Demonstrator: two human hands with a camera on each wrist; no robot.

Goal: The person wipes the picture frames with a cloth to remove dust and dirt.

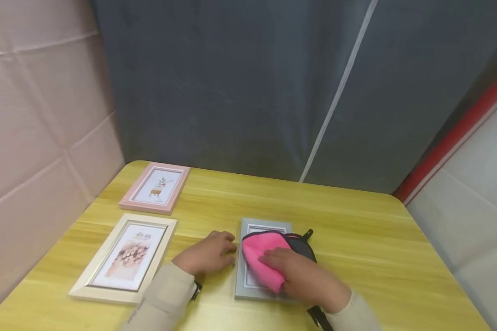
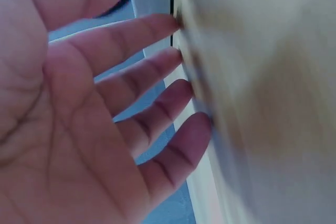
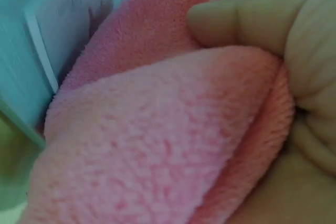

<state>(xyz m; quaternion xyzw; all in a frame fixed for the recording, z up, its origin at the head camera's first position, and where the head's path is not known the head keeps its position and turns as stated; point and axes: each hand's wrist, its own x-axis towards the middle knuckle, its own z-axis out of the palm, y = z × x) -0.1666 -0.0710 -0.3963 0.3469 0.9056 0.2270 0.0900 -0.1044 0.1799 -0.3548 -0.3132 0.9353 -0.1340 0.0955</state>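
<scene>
The right hand (image 1: 304,278) pinches a fuzzy pink cloth with a dark edge (image 1: 262,246) — the cloth is under its fingers, on top of a flat grey picture frame (image 1: 240,276). The left hand (image 1: 211,253) is just beside the frame's left side, fingers loosely spread. The yellow wood-look table (image 1: 356,220) also holds a cream picture frame (image 1: 128,255) near its left edge and a pink picture frame (image 1: 156,186) at its back left corner.

A pink picture frame (image 1: 156,188) lies just beyond a cream picture frame (image 1: 126,259) on the yellow tabletop (image 1: 364,239), before a dark curtain (image 1: 223,92).
</scene>
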